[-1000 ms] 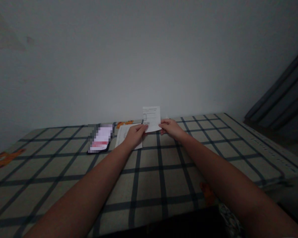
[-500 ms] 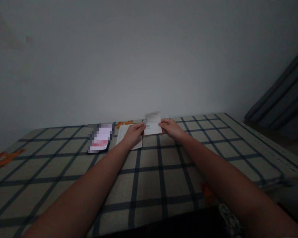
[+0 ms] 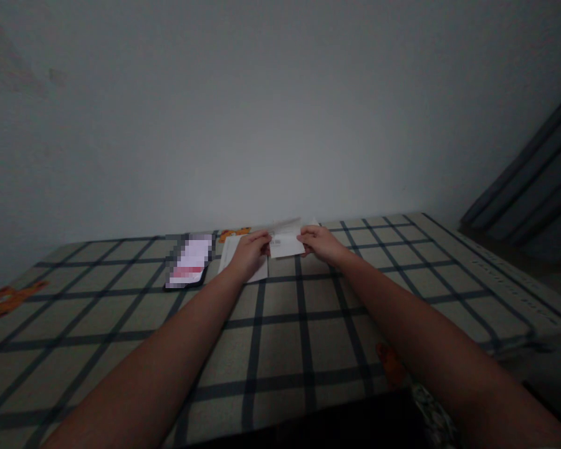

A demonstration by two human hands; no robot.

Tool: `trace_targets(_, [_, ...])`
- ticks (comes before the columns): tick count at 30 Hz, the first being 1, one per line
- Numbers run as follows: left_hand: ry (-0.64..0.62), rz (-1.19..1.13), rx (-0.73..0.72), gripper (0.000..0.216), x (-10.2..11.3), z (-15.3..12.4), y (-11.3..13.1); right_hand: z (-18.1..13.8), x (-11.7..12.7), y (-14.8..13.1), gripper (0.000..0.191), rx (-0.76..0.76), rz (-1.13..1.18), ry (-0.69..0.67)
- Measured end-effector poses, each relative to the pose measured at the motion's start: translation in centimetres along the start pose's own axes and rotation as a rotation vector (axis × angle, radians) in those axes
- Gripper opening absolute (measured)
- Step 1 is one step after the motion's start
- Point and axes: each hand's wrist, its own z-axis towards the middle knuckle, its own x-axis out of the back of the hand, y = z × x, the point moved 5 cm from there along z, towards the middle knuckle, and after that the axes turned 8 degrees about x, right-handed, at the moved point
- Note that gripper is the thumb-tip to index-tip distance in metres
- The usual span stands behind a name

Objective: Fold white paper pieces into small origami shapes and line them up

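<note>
Between my two hands is a small printed sheet of white paper (image 3: 287, 244), raised over the cloth, its upper part bent over. My left hand (image 3: 252, 252) pinches its left edge, and my right hand (image 3: 321, 243) pinches the right edge. Beneath my left hand, partly covered by it, lies another white paper (image 3: 229, 252) on the cloth. Farther left rests a phone (image 3: 189, 262) with a lit, pixelated screen. A white corner of something shows just behind my right hand; what it belongs to is hidden.
A checked cloth (image 3: 280, 349) with orange printed figures (image 3: 14, 298) covers the surface under my arms. The pale wall (image 3: 280, 112) rises directly behind it. At the far right hangs a dark grey curtain (image 3: 533, 181).
The upper part of the held paper has folded down from nearly upright, so the sheet looks shorter. Both hands stay almost in place, the left shifted slightly left.
</note>
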Motion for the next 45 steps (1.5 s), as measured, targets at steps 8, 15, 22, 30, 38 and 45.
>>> trace_targets(8, [0.003, 0.047, -0.021, 0.024, -0.38, -0.31, 0.51, 0.15, -0.01, 0.34, 0.005, -0.012, 0.01, -0.01])
trace_targets(15, [-0.05, 0.108, -0.036, 0.028, -0.26, 0.08, 0.04, 0.04, -0.19, 0.14, 0.008, -0.009, 0.048, -0.014])
trace_targets(22, [-0.038, 0.059, -0.009, 0.027, -0.48, -0.17, 0.07, 0.1, -0.06, 0.26, 0.007, -0.015, 0.055, 0.007])
trace_targets(30, [-0.048, 0.075, -0.046, 0.019, 0.0, 0.17, 0.01, -0.15, -0.25, 0.08, 0.006, -0.04, 0.044, -0.009])
trace_targets(38, [-0.009, 0.068, 0.004, 0.019, -0.29, -0.23, 0.21, -0.07, -0.13, 0.3, 0.005, -0.021, 0.058, 0.005])
trace_targets(45, [0.012, 0.111, -0.031, 0.03, -0.17, -0.18, 0.42, 0.04, -0.23, 0.58, 0.007, -0.043, 0.055, -0.036])
